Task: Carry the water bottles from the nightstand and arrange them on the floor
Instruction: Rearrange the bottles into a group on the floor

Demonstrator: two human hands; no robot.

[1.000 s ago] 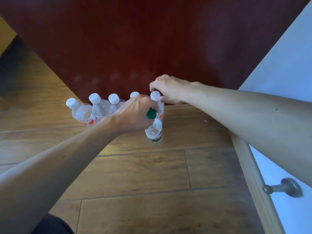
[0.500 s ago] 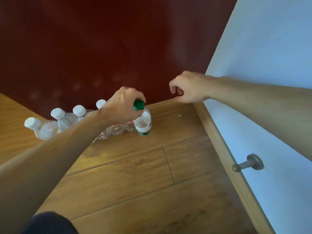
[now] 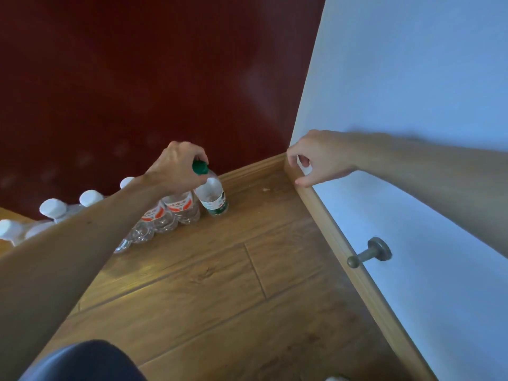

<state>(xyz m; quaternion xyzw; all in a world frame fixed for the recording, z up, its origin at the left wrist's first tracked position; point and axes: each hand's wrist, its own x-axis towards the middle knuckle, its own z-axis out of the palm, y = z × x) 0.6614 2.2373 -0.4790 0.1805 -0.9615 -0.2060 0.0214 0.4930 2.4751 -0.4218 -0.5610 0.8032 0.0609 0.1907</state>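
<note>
Along dark red wall [image 3: 137,78], bottles [image 3: 176,210] on wood floor [image 3: 220,284], white door [image 3: 412,105] right

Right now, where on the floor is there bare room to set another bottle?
Free: the floor between the green-capped bottle and the baseboard, and the open boards nearer you. Crowded: the white-capped bottles stand packed along the red wall.

A dark red panel [image 3: 137,78] rises behind the scene and meets a pale wall [image 3: 412,78] at a corner. A wooden skirting board [image 3: 343,243] runs along the wall's foot. A metal doorstop [image 3: 369,253] sticks out from the wall just above it
</note>
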